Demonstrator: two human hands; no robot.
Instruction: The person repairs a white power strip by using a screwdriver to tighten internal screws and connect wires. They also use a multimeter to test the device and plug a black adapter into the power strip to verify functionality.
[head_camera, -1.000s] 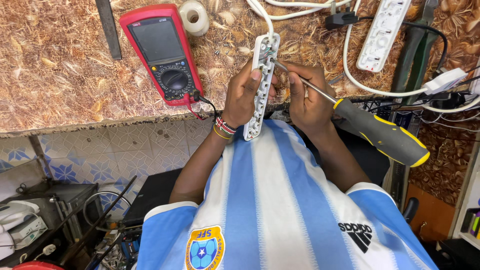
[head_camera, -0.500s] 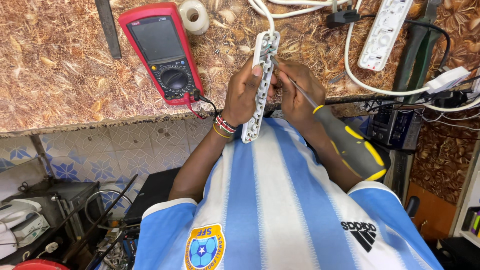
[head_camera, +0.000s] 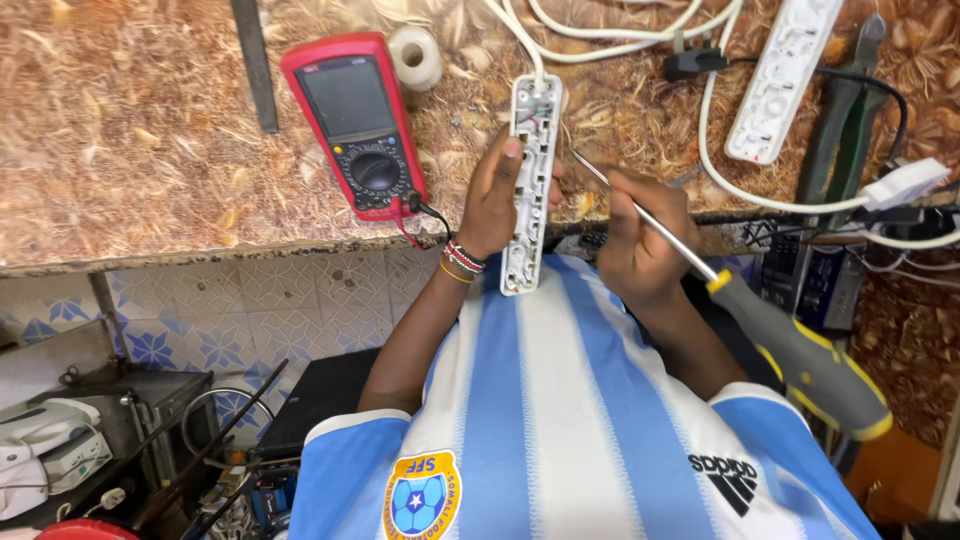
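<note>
My left hand (head_camera: 492, 200) grips an opened white power strip (head_camera: 528, 190), held upright in front of my chest with its inside facing me. Its white cable (head_camera: 520, 40) runs up onto the bench. My right hand (head_camera: 640, 240) holds the metal shaft of a screwdriver (head_camera: 800, 350) with a grey and yellow handle. The handle points down to the right and the tip (head_camera: 575, 155) sits just right of the strip's upper part. Whether the tip touches the strip is unclear.
A red multimeter (head_camera: 355, 120) lies on the patterned bench (head_camera: 130, 150) left of the strip. A roll of white tape (head_camera: 415, 55) lies behind it. A second white power strip (head_camera: 785, 75), pliers (head_camera: 850, 100) and cables lie at the right. Devices sit on the floor at lower left.
The screwdriver handle swung down and left and then back out to the right. My right hand slid lower along the shaft. The left hand kept the strip in place.
</note>
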